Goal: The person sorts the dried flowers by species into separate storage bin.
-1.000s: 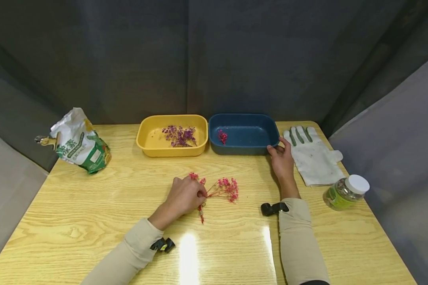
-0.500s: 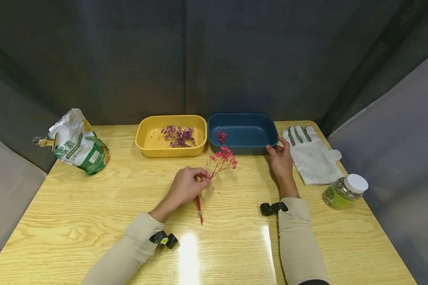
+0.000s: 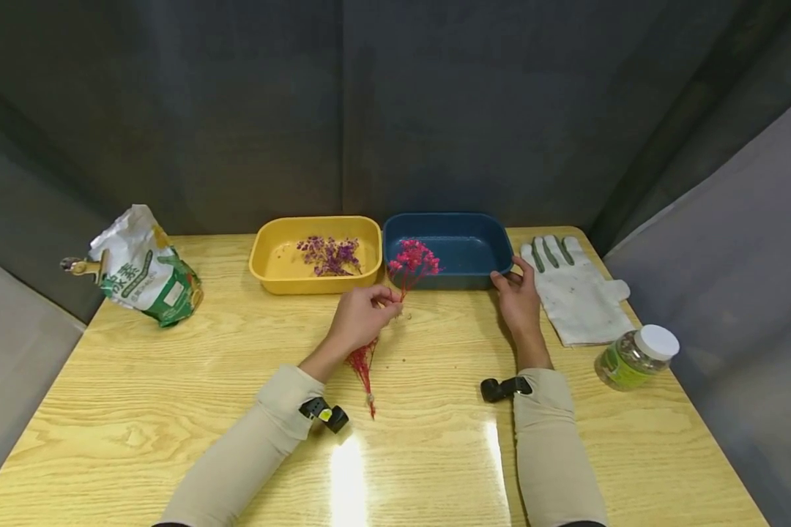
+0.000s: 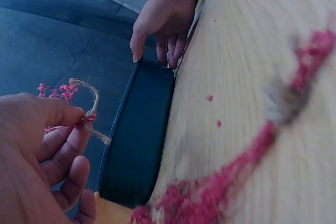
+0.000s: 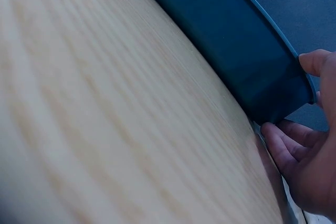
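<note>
My left hand [image 3: 364, 316] pinches the stems of a pink dried-flower sprig [image 3: 414, 258] between thumb and fingertips. Its blossoms stand in front of the blue bin [image 3: 461, 281], overlapping its left part in the head view. In the left wrist view, a piece of twine [image 4: 94, 98] loops at the pinched stems. A second pink-red flower bunch [image 3: 364, 366], tied near its stem ends, lies on the table partly hidden below that hand. My right hand [image 3: 519, 304] holds the blue bin's front right corner, thumb at the rim and fingers low against the side [image 5: 281, 108].
A yellow bin [image 3: 316, 284] with purple dried flowers [image 3: 329, 255] adjoins the blue one. At left stands a clipped white-green bag [image 3: 148, 271]. A work glove [image 3: 580, 300] and a white-lidded jar [image 3: 636, 356] are at right. Small crumbs dot the wooden table [image 3: 171, 410].
My left hand has lifted the pink sprig off the table and carried it forward and slightly right to the blue bin. The tied bunch stays behind. My right hand keeps its place on the bin.
</note>
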`<action>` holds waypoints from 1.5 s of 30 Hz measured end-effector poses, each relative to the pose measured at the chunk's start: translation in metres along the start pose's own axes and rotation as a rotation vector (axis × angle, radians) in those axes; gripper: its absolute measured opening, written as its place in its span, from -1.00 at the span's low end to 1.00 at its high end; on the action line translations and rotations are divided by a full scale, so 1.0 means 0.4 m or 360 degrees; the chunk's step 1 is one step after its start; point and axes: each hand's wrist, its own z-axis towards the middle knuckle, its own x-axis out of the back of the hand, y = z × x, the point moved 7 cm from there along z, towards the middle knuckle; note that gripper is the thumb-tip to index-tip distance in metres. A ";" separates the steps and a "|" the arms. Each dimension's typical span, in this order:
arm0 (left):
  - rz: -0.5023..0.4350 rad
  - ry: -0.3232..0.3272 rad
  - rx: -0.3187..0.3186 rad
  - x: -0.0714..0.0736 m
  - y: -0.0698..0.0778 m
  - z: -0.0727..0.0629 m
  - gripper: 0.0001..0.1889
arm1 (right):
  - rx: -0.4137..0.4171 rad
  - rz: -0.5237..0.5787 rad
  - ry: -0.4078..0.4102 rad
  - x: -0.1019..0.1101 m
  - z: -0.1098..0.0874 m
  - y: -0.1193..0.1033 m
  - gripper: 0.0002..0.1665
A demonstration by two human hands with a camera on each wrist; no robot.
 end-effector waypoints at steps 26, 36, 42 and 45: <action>0.0329 0.0171 0.0103 -0.019 0.026 0.221 -0.88 | 0.0017 -0.0010 0.0009 -0.003 0.001 0.006 -0.26; 0.0500 0.0145 0.0145 -0.031 0.003 0.245 -0.71 | 0.0032 -0.0024 -0.0005 -0.003 -0.001 0.008 -0.24; 0.0461 0.0170 0.0042 -0.029 -0.003 0.230 -0.74 | 0.0035 0.0004 -0.0007 0.000 -0.002 0.001 -0.25; 0.0421 0.0182 -0.0009 -0.027 -0.002 0.216 -0.73 | 0.0028 -0.0005 -0.0001 0.002 -0.002 0.000 -0.25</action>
